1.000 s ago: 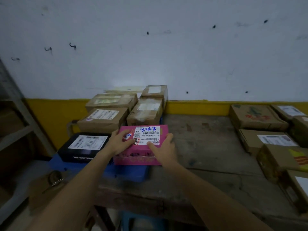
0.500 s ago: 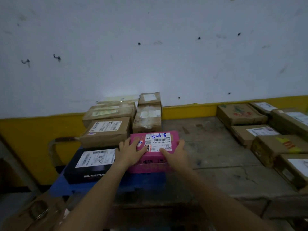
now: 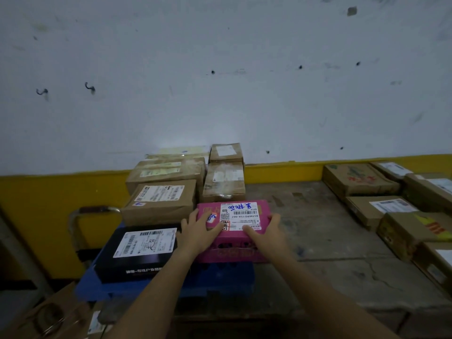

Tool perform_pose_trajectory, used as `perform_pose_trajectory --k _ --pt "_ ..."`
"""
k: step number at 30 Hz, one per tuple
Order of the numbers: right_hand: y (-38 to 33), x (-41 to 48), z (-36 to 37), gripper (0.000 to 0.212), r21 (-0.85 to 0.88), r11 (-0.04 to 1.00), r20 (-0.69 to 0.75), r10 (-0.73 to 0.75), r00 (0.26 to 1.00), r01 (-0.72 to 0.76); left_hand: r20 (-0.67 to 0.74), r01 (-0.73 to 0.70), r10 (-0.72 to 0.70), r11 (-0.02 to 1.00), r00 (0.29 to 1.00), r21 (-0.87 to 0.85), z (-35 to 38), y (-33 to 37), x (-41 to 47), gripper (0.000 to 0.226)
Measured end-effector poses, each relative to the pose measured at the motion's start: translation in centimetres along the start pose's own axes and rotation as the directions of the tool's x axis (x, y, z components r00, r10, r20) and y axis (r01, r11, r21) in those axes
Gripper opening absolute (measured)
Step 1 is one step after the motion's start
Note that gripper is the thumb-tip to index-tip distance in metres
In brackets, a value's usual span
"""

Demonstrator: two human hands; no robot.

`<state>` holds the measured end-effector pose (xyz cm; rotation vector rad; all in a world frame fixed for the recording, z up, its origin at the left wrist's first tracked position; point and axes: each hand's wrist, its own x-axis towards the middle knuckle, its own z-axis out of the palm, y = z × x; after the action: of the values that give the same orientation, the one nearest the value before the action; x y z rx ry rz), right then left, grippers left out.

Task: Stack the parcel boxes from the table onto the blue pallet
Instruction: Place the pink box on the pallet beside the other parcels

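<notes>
A pink parcel box (image 3: 244, 249) with a white label rests on the blue pallet (image 3: 220, 280), at its front right, beside a black box (image 3: 137, 255). My left hand (image 3: 198, 232) grips its left end and my right hand (image 3: 267, 232) grips its right end, thumbs on the top. Several brown parcel boxes (image 3: 159, 204) stand behind on the pallet. More brown parcel boxes (image 3: 359, 179) lie on the worn table (image 3: 330, 253) at the right.
A white wall with a yellow band (image 3: 49, 204) runs behind. A metal handle (image 3: 80, 214) stands left of the pallet. A brown box (image 3: 49, 319) lies low at the front left. The table's front edge runs near the bottom.
The view has shifted a little; both hands keep hold of the pink box, which has settled slightly farther back on the pallet beside the black box.
</notes>
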<state>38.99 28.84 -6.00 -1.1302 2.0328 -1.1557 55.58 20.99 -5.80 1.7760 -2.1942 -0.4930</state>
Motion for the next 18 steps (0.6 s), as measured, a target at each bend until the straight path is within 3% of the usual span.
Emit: perform_pose_trajectory --k 8,18 --pt "0.0 0.1 -0.3 0.076 -0.089 0.996 0.004 -0.024 1.000 0.024 -0.005 -0.013 0.013 0.999 1.000 -0.029 -0.2 0.0 0.1 0.067" --pt "0.5 0.5 -1.1 0.080 -0.129 0.988 -0.006 -0.084 0.996 0.083 -0.118 -0.050 0.041 0.996 0.992 -0.070 -1.0 -0.2 -0.5 0.056"
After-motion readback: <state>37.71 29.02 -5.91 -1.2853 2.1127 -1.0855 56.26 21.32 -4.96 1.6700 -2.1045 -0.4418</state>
